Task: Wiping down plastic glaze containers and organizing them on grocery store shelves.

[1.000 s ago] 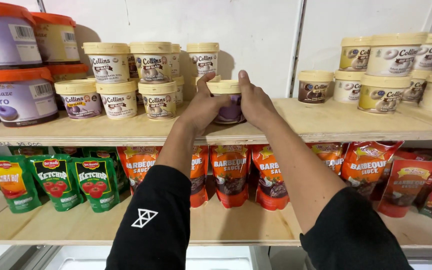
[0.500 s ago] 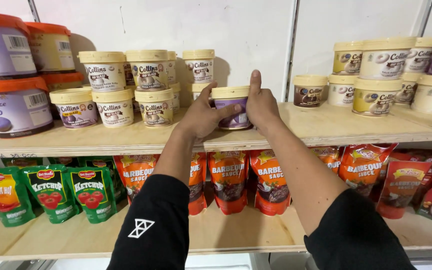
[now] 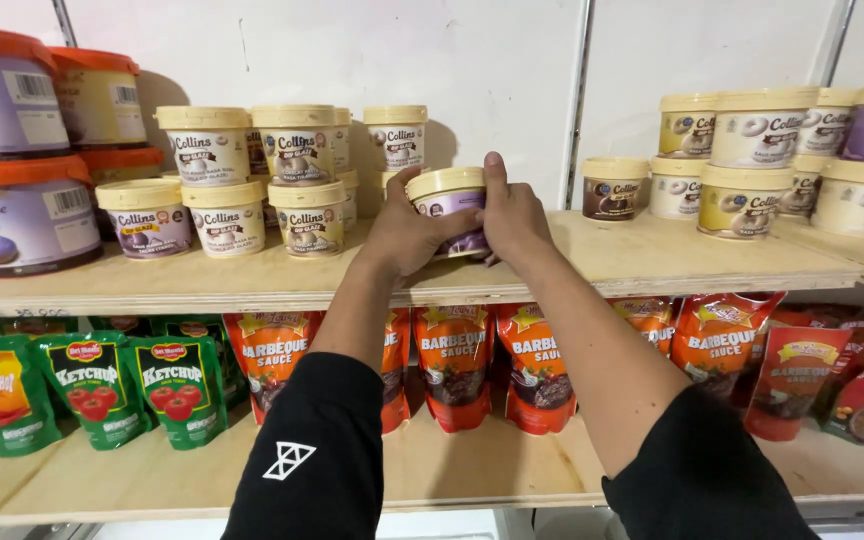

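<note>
Tub with cream lid and purple label [image 3: 449, 205] — now tilted, shifted slightly left since half a second ago. Left hand [image 3: 410, 232] and right hand [image 3: 512, 215] clasp its sides, fingers curled, above the wooden upper shelf [image 3: 652, 262] — stacked cream tubs [image 3: 237, 180] at left.

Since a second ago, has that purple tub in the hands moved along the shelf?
Cannot tell: the purple tub, held by the left hand and right hand, sits at about the same spot against the wall strip.
</note>
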